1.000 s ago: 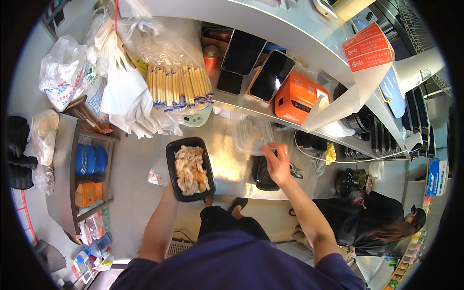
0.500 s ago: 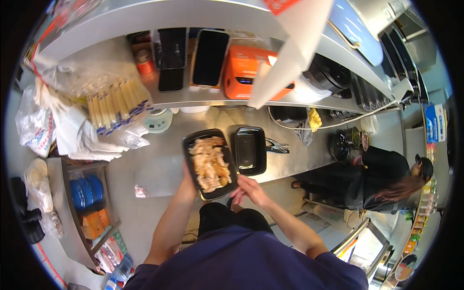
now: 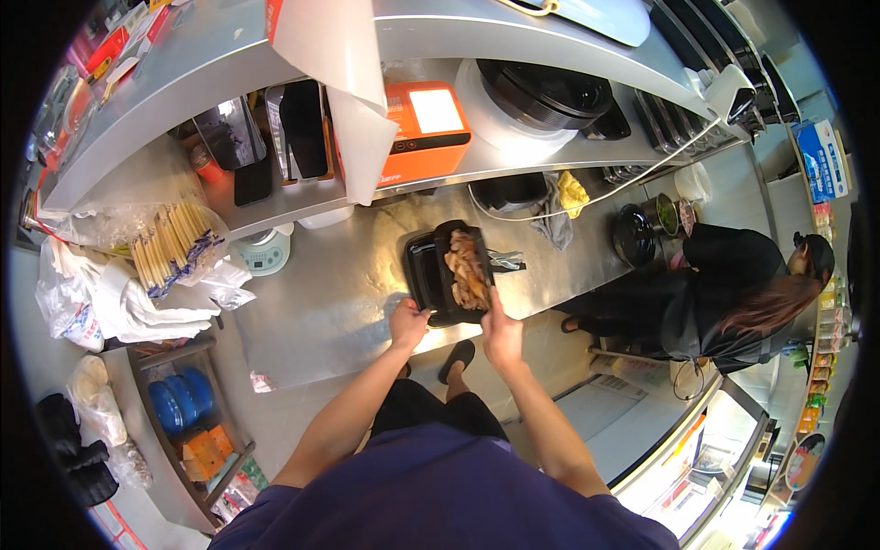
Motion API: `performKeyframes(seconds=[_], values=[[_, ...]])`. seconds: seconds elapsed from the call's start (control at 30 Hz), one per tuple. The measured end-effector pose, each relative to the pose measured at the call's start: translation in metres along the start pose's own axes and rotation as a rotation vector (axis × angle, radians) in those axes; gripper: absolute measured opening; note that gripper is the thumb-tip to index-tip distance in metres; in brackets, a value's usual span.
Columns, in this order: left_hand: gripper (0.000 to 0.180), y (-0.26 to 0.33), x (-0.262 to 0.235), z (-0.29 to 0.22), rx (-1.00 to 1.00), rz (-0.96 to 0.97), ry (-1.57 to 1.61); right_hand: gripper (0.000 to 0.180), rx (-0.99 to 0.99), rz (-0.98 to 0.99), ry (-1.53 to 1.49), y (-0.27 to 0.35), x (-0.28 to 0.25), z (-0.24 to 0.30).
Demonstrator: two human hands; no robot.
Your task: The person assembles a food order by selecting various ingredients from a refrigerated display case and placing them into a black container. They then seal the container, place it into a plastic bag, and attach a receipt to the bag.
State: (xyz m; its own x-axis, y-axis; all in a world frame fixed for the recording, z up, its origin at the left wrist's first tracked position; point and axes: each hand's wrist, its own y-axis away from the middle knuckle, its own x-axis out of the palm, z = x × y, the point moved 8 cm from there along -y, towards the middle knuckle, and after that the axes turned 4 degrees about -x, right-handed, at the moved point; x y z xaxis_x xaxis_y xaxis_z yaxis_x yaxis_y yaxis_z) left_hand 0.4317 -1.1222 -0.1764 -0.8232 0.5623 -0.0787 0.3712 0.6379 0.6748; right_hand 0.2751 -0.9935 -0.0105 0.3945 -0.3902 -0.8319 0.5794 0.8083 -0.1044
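My right hand [image 3: 501, 332] grips the near end of a black plastic tray [image 3: 485, 246] holding pieces of cooked meat [image 3: 467, 270]. The tray is tilted toward the left, and its left side overlaps a second black tray [image 3: 423, 270] on the steel counter. My left hand [image 3: 410, 323] is closed on the near left corner of that second tray, whose visible part shows no food. Metal tongs [image 3: 507, 261] lie just right of the trays, partly hidden by the tilted one.
An orange printer [image 3: 426, 128] and phones [image 3: 298, 128] sit on the shelf above, with white paper [image 3: 344, 82] hanging down. A small scale [image 3: 263, 252] stands left. At right, a co-worker in black [image 3: 724, 293] is beside a black pan [image 3: 633, 234].
The tray of meat has moved right and tipped over the other tray. My left hand has let go of it and taken the other tray; my right hand now holds the meat tray.
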Motion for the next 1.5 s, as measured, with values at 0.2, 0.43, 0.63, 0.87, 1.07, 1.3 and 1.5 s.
performKeyframes(seconds=[0.2, 0.43, 0.63, 0.87, 1.07, 1.3, 1.5], values=[[0.027, 0.018, 0.01, -0.046, 0.079, -0.09, -0.012, 0.066, -0.333, -0.023, 0.513, -0.027, 0.009, 0.028], [0.022, 0.013, 0.002, -0.056, 0.154, -0.2, -0.024, 0.066, -0.45, 0.003, 0.576, -0.044, -0.006, 0.034], [0.023, -0.014, -0.011, -0.027, 0.272, -0.312, -0.035, 0.07, -0.421, -0.049, 0.541, -0.055, -0.01, 0.03], [0.023, 0.008, -0.008, -0.032, 0.219, -0.23, 0.078, 0.066, -0.415, -0.058, 0.554, -0.055, -0.028, 0.026], [0.021, -0.002, -0.005, -0.015, 0.126, -0.142, 0.247, 0.048, 0.161, 0.023, -0.204, -0.05, -0.056, -0.052], [0.017, 0.003, -0.019, 0.008, -0.008, -0.007, 0.335, 0.026, 0.637, -0.004, -0.919, 0.03, -0.106, -0.128], [0.013, 0.037, -0.065, -0.055, 0.263, -0.229, 0.166, 0.025, 0.518, -0.494, -0.719, -0.004, -0.3, -0.197]])
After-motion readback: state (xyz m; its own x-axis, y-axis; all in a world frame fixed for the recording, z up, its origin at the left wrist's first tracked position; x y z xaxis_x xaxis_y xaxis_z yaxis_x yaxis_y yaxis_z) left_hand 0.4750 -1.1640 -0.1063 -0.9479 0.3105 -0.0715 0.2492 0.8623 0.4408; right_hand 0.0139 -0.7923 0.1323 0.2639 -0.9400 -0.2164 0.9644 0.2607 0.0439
